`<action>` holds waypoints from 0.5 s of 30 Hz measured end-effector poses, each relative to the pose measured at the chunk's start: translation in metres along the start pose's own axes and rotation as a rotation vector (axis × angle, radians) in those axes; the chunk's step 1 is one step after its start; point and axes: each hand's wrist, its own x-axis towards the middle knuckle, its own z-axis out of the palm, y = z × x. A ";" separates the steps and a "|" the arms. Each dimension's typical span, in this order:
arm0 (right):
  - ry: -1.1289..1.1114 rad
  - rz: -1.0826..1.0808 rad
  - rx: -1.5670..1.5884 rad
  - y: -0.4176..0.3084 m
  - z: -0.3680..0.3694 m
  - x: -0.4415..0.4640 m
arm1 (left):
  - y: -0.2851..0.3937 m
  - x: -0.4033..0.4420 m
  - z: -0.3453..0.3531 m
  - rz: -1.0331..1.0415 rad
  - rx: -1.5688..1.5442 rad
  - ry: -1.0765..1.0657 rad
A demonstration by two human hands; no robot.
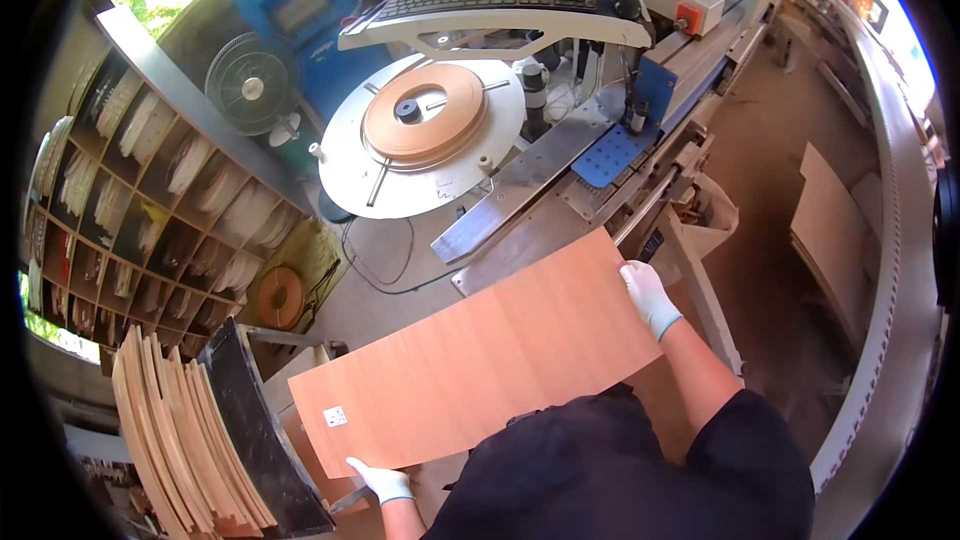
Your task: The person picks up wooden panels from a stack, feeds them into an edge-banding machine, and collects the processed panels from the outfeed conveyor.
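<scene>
The rectangular, orange-brown, wood-grained panel [480, 360] is nearer me than the round white disc [345, 172]. My white-gloved right grip [650, 298] is closed on its end edge; my white-gloved left grip [382, 481], farther from the disc, pinches beside a corner. Even support should limit sagging.

The black top [620, 475] has a short, loose sleeve [752, 435]. White gloves [645, 292] with pale blue cuff edges [667, 327] cover the left hand [383, 482] and right hand [650, 301].
</scene>
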 end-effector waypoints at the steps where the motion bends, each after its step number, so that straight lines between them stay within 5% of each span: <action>1: -0.064 0.037 -0.010 -0.001 -0.004 0.009 | -0.007 -0.012 0.001 0.007 -0.010 0.003; 6: -0.189 -0.029 0.095 -0.035 -0.033 0.022 | -0.040 -0.046 -0.016 0.030 -0.032 0.193; 7: -0.216 -0.169 -0.011 -0.024 -0.044 0.024 | -0.043 -0.068 0.003 0.074 -0.041 0.196; 9: -0.292 -0.096 -0.150 -0.001 -0.059 0.022 | -0.050 -0.086 0.008 0.090 -0.082 0.228; 12: -0.324 0.409 0.342 0.003 -0.075 -0.009 | -0.054 -0.106 0.021 0.043 -0.170 0.277; 15: -0.141 0.408 1.015 0.049 -0.039 -0.009 | -0.060 -0.111 0.032 -0.012 -0.232 0.311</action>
